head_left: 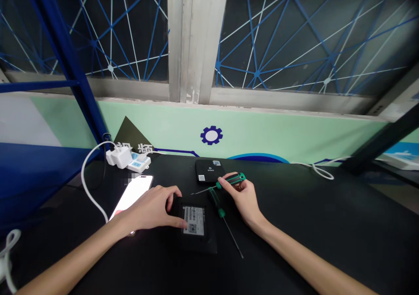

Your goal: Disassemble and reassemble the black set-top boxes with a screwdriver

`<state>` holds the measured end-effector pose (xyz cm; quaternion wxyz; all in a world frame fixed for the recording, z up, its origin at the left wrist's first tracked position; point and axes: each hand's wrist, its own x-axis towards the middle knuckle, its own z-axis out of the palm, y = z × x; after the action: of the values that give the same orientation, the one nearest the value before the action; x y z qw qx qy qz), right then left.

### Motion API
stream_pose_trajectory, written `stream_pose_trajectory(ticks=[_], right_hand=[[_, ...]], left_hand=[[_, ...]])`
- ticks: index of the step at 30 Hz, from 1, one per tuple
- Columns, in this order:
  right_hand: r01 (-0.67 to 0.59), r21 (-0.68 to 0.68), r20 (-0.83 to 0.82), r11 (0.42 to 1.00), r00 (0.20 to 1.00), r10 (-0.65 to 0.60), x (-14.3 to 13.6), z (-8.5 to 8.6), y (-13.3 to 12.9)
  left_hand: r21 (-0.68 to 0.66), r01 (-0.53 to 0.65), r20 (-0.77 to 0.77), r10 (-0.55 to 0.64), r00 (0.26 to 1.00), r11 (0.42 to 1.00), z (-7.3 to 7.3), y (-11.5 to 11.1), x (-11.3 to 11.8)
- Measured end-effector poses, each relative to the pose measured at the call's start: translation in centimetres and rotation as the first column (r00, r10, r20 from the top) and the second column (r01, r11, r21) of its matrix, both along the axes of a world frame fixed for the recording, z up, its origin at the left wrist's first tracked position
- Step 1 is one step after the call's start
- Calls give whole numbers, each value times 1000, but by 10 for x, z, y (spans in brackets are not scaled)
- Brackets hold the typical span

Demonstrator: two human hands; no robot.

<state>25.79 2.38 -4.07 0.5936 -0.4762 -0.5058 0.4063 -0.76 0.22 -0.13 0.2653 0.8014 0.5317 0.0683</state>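
My left hand (156, 207) grips the left side of a black box-shaped device (195, 218), its thumb resting at the edge of a printed white label. The device lies on the black table. In my right hand (245, 197) is a screwdriver (233, 180) with a green and black handle, held between thumb and fingers. Its thin shaft points left, the tip above the table beyond the device and apart from it. A second green and black screwdriver (221, 213) lies to the right of the device, its shaft pointing toward me.
Behind my hands sits a flat black case (207, 166) with stickers. A lit phone (135, 191) lies left, beside a white power strip (139, 162) with a plugged-in charger (119, 156) and a white cable (84, 177). Another cable (319, 170) lies back right, along the green wall.
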Motion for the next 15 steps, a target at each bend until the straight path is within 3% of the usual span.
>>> stream_pose_trajectory(ticks=[15], right_hand=[[9, 58, 109, 998, 994, -16, 2, -3, 2]], left_hand=[[-7, 2, 10, -2, 1000, 1000, 1, 0, 0]])
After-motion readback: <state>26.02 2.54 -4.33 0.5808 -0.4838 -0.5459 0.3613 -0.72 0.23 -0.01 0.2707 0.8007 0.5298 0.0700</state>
